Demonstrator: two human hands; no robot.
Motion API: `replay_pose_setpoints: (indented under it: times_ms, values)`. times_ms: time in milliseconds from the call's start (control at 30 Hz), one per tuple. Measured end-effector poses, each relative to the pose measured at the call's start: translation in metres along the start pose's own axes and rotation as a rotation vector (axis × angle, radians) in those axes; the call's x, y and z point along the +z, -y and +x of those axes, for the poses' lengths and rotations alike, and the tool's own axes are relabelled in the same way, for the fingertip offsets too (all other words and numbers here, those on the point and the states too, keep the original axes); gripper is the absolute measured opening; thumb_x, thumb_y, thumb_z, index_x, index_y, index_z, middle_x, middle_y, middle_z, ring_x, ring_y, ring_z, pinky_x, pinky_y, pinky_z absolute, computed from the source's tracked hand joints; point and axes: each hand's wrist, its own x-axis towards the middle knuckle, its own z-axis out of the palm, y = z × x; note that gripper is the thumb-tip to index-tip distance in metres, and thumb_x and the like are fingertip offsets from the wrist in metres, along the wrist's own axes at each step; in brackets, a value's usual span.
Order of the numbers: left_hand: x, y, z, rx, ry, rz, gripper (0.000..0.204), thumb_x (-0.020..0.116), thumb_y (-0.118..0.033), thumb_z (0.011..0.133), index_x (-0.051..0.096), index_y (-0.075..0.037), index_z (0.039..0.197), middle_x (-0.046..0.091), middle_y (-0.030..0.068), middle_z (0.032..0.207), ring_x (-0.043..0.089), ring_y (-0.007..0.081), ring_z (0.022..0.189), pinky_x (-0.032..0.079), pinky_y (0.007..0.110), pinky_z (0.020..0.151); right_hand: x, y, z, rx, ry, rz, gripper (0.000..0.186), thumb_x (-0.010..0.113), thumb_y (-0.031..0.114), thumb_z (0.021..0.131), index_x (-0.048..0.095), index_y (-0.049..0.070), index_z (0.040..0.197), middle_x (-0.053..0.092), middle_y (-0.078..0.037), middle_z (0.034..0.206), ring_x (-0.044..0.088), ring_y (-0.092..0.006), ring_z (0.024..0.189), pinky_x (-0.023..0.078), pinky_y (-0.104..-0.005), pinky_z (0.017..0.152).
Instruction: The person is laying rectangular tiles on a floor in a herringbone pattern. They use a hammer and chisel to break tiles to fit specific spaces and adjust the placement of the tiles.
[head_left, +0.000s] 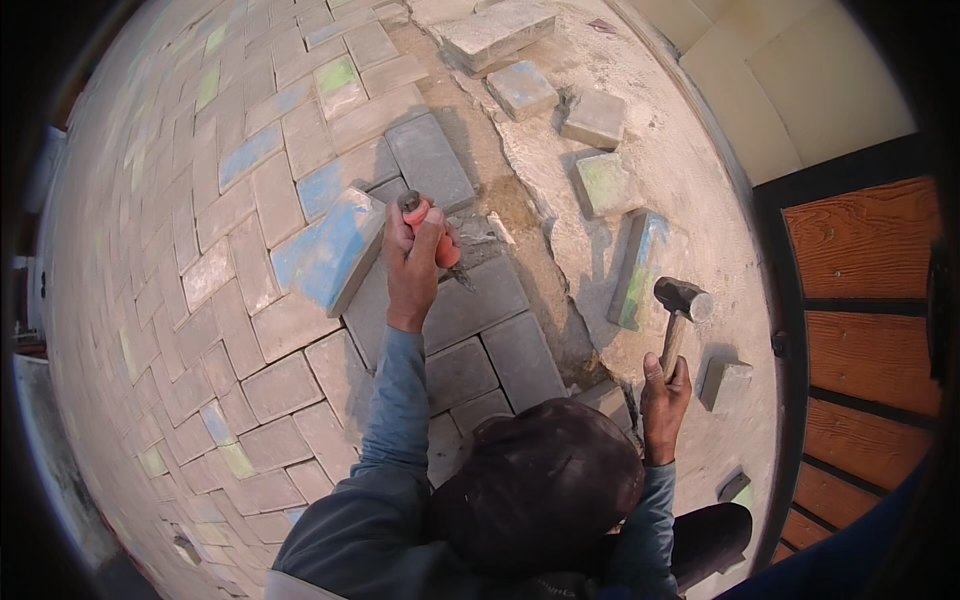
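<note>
My left hand is closed on a red-handled chisel, whose metal tip points down onto grey pavers near a gap in the paving. A loose, tilted paver with blue paint lies just left of that hand. My right hand grips the wooden handle of a hammer, its metal head raised over the pale concrete strip. Left of the hammer head, a paver with green and blue paint rests on its side.
Herringbone paving spreads across the left. Loose paver pieces lie along the broken concrete edge. A dark-framed, wood-panelled gate and a tiled wall stand at right. A dark cap fills the lower middle.
</note>
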Motion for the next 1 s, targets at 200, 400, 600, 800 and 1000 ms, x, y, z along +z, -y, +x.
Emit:
replay_pose_setpoints:
  times_ms: [200, 400, 600, 800, 1000]
  values:
    - [-0.068, 0.005, -0.082, 0.075, 0.118, 1.061, 0.030, 0.067, -0.020, 0.094, 0.058, -0.003, 0.116, 0.065, 0.0139, 0.078, 0.067, 0.0345, 0.073, 0.053, 0.046, 0.070, -0.029, -0.024, 0.062, -0.016, -0.258, -0.663, 0.051, 0.067, 0.048, 0.098, 0.059, -0.002, 0.099, 0.066, -0.023, 0.084, 0.067, -0.0400, 0.078, 0.050, -0.0475, 0.073]
    - [-0.063, 0.016, -0.126, -0.145, 0.505, 1.256, 0.036, 0.072, -0.024, 0.092, 0.063, -0.003, 0.120, 0.066, 0.0174, 0.108, 0.064, 0.0390, 0.105, 0.052, 0.048, 0.088, -0.040, -0.094, 0.087, 0.034, -0.250, -0.789, 0.050, 0.057, 0.046, 0.102, 0.056, -0.002, 0.116, 0.069, -0.032, 0.108, 0.066, -0.0508, 0.101, 0.050, -0.0545, 0.085]
    - [-0.014, 0.068, -0.018, 0.373, 0.274, 1.358, 0.024, 0.061, -0.016, 0.096, 0.063, -0.004, 0.118, 0.060, 0.0187, 0.122, 0.063, 0.0382, 0.105, 0.050, 0.047, 0.093, -0.027, -0.117, 0.092, 0.155, 0.042, -0.655, 0.038, 0.051, 0.035, 0.105, 0.040, 0.001, 0.116, 0.065, -0.036, 0.115, 0.062, -0.0545, 0.108, 0.047, -0.0579, 0.091]
    - [0.023, 0.112, 0.047, 0.195, 0.301, 1.799, 0.026, 0.053, -0.008, 0.097, 0.060, -0.009, 0.122, 0.049, 0.0253, 0.135, 0.064, 0.0409, 0.100, 0.052, 0.048, 0.092, -0.026, -0.132, 0.098, 0.061, 0.041, -0.733, 0.034, 0.053, 0.030, 0.104, 0.038, 0.002, 0.116, 0.065, -0.038, 0.113, 0.063, -0.0571, 0.103, 0.049, -0.0598, 0.089]
    - [0.007, 0.138, 0.045, 0.435, 0.300, 1.827, 0.025, 0.054, -0.008, 0.096, 0.059, -0.008, 0.121, 0.046, 0.0281, 0.136, 0.065, 0.0401, 0.097, 0.057, 0.046, 0.083, -0.021, -0.132, 0.100, 0.080, -0.011, -0.770, 0.036, 0.055, 0.029, 0.102, 0.039, 0.003, 0.121, 0.066, -0.036, 0.110, 0.066, -0.0547, 0.097, 0.053, -0.0586, 0.085]
